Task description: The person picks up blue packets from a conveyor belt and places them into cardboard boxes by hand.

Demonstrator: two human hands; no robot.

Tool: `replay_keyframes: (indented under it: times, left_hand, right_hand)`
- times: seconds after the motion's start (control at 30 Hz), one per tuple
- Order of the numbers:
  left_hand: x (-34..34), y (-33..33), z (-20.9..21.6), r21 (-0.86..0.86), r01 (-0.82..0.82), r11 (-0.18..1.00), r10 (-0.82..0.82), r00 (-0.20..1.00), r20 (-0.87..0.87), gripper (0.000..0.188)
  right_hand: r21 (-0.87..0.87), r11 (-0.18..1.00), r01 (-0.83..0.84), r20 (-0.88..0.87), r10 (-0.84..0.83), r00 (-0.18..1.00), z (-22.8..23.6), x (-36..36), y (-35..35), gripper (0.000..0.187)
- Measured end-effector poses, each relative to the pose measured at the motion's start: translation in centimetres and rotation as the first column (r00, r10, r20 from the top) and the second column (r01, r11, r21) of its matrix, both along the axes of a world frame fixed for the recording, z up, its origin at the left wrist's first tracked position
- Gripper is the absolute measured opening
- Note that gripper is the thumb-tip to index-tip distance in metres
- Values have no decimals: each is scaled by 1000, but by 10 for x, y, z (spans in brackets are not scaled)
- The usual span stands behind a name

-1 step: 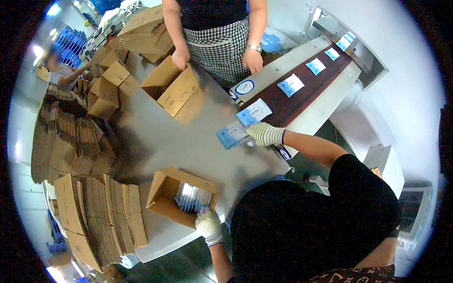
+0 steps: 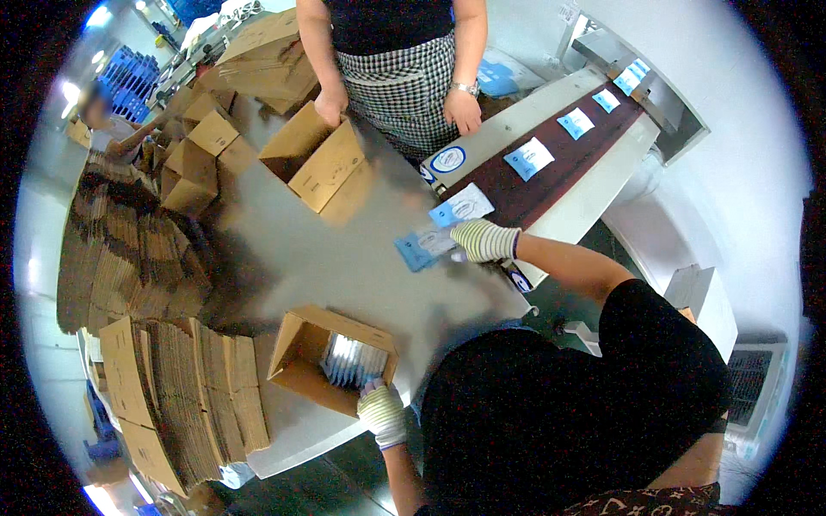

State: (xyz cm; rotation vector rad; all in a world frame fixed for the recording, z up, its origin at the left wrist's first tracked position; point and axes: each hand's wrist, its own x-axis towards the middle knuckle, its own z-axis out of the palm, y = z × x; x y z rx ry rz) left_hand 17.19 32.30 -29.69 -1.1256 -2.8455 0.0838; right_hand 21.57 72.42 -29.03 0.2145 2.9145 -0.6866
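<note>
My right hand (image 2: 485,240), in a striped knit glove, is closed on a blue-and-white packet (image 2: 423,250) at the near end of the conveyor belt. Partly overlapping it from behind is another packet (image 2: 462,205) at the belt's end. My left hand (image 2: 381,414), gloved alike, grips the near rim of an open cardboard box (image 2: 323,392), its fingertips just over the edge. Inside that box a row of packets (image 2: 354,359) stands packed together. My left fingertips are close to these packets; whether they touch is hard to see.
The brown conveyor belt (image 2: 564,176) carries several spaced packets from a wall opening. Across the grey table (image 2: 344,275) a co-worker's hand (image 2: 331,105) holds another open box (image 2: 314,163). Stacks of flattened cartons (image 2: 198,396) line the left side.
The packets on the belt have crept slightly toward me. My hands and the boxes look almost unchanged.
</note>
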Motion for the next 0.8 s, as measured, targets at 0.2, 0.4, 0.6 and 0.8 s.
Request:
replay_keyframes:
  times: [0.2, 0.4, 0.6, 0.8]
  left_hand:
    - [-3, 1, -9, -82, -57, 995, 64, 995, 78, 13]
    - [-7, 1, -12, 10, -34, 999, 34, 996, 81, 13]
    - [-10, -6, -24, -5, -16, 1000, 16, 998, 59, 11]
    - [-11, -17, -30, 3, -27, 1000, 27, 998, 49, 10]
  right_hand:
    - [81, 993, -84, 81, 77, 994, -6, -47, 46, 41]
    - [202, 978, -58, 232, 10, 973, -65, -89, 77, 43]
    - [479, 801, -360, 167, 319, 933, -119, -118, 87, 15]
    - [-7, 918, -396, 519, 342, 784, -110, -173, 56, 54]
